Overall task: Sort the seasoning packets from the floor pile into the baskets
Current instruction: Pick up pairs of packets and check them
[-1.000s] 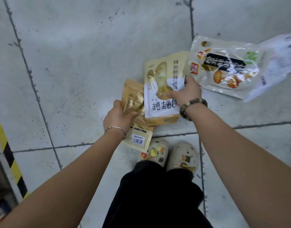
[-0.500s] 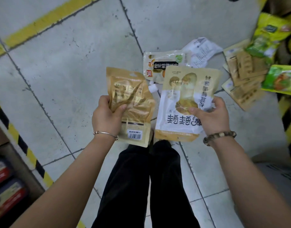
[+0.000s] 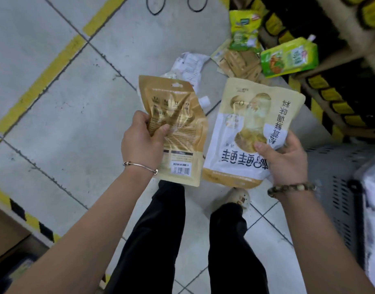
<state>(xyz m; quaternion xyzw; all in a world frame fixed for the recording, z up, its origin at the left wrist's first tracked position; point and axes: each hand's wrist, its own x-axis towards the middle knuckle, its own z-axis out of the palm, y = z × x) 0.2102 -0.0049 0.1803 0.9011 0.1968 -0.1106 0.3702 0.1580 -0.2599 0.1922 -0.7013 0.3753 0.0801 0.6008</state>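
Left hand [image 3: 142, 143] grips gold pouch [image 3: 178, 128] at centre frame, thumb across its barcode side. Right hand [image 3: 288, 160] pinches white pouch [image 3: 245, 132] by its right edge. Both pouches are off the floor. Pile [image 3: 239, 62] lies upper right, grey basket [image 3: 341, 198] at right edge. Risks: the edge pinch likely lets the white pouch slip, and 2 similar tan packs could get mis-sorted.

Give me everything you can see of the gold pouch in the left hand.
The gold pouch is a glossy, foil-like flat bag, creased, its back toward the camera: small print, a white barcode label near the bottom edge, a hang slot at the top. It is held roughly upright above the floor. The left hand grips its left edge, thumb across the printed face. The white pouch in the right hand hangs beside it.
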